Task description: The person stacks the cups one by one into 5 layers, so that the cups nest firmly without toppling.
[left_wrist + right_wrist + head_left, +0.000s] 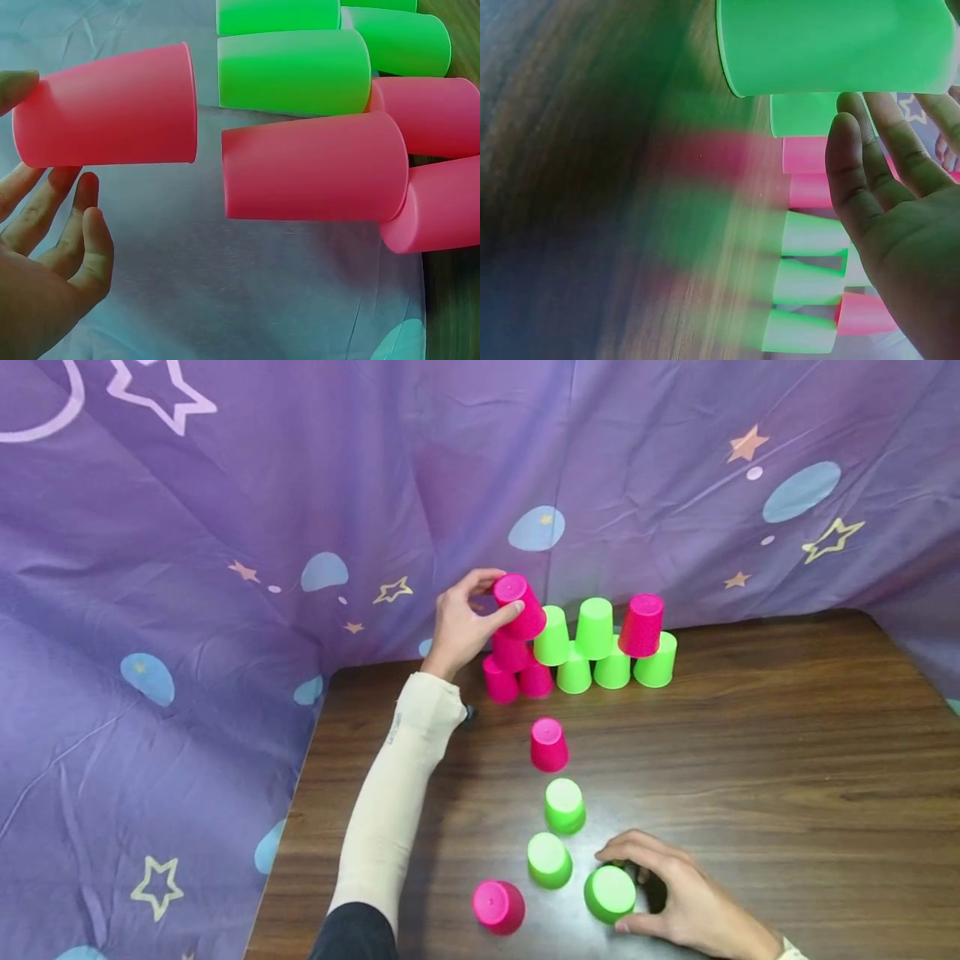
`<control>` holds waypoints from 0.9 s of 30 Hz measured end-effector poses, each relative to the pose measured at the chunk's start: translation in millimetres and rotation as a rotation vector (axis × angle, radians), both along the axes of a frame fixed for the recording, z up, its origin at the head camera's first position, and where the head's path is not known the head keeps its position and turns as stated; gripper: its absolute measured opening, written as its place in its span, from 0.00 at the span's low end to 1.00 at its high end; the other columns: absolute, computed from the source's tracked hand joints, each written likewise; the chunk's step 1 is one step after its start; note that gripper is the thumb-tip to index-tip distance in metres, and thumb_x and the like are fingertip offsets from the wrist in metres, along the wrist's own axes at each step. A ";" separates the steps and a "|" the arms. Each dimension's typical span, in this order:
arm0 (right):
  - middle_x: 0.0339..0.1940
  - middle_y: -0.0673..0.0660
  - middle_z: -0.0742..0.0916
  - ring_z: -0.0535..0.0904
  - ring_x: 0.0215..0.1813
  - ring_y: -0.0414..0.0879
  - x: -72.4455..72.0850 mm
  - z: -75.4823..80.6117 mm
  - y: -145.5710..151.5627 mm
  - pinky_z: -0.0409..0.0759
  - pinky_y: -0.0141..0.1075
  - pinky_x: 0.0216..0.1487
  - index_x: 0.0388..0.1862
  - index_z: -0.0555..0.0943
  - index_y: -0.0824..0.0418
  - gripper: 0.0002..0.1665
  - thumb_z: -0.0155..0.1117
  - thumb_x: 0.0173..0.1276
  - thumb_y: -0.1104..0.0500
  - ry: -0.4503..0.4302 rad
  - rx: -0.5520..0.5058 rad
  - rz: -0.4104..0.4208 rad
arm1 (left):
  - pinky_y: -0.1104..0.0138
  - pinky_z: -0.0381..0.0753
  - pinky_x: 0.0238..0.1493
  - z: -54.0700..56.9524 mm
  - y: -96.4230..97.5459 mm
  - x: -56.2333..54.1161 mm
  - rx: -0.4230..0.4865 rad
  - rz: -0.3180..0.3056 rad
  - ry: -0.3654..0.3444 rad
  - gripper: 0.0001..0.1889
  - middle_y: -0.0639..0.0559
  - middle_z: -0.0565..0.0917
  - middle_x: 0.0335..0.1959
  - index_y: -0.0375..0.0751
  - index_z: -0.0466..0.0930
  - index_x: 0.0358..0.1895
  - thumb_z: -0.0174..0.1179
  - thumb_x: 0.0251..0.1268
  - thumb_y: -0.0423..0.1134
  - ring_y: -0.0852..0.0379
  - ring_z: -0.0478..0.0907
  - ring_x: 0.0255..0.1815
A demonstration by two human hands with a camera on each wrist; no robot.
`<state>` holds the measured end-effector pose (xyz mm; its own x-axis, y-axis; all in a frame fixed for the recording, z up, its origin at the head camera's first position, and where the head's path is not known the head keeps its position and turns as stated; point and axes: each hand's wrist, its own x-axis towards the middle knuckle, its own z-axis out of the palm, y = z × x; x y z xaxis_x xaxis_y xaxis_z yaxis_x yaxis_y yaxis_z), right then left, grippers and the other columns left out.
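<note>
My left hand pinches an upside-down pink cup by its sides, thumb on one side and fingers on the other. In the left wrist view a gap shows between this cup and the top of a stacked pink cup. Behind the held cup stands a two-row wall of upturned pink and green cups, with a green cup in its upper row. Near the front, my right hand holds an upturned green cup between thumb and fingers; the right wrist view shows its side.
Loose upturned cups stand between the wall and the table's front: a pink cup, a green cup, another green cup and a pink cup. A purple patterned curtain hangs behind the brown wooden table.
</note>
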<state>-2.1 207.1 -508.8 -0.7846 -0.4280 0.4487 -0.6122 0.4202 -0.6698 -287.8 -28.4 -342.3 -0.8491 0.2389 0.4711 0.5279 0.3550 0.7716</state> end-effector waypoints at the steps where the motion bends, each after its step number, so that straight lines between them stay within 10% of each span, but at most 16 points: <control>1: 0.52 0.46 0.84 0.78 0.49 0.33 0.2 -1.1 -0.2 0.76 0.22 0.40 0.57 0.78 0.47 0.44 0.88 0.37 0.54 0.004 -0.009 0.004 | 0.48 0.83 0.55 -0.3 0.4 -1.1 0.001 0.000 -0.003 0.24 0.40 0.88 0.47 0.38 0.83 0.53 0.76 0.51 0.39 0.48 0.84 0.49; 27: 0.49 0.43 0.84 0.77 0.47 0.32 3.6 -4.1 -1.0 0.73 0.23 0.37 0.54 0.81 0.51 0.34 0.85 0.46 0.58 0.023 -0.084 0.049 | 0.59 0.83 0.56 -3.9 9.6 -19.0 -0.111 0.046 -0.046 0.26 0.46 0.89 0.50 0.43 0.82 0.58 0.75 0.55 0.44 0.51 0.86 0.49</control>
<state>1.5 206.1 -512.9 -0.7525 -0.4260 0.5022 -0.6464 0.3323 -0.6868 -306.8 -18.8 -346.2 -0.8804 0.2474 0.4045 0.4742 0.4623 0.7493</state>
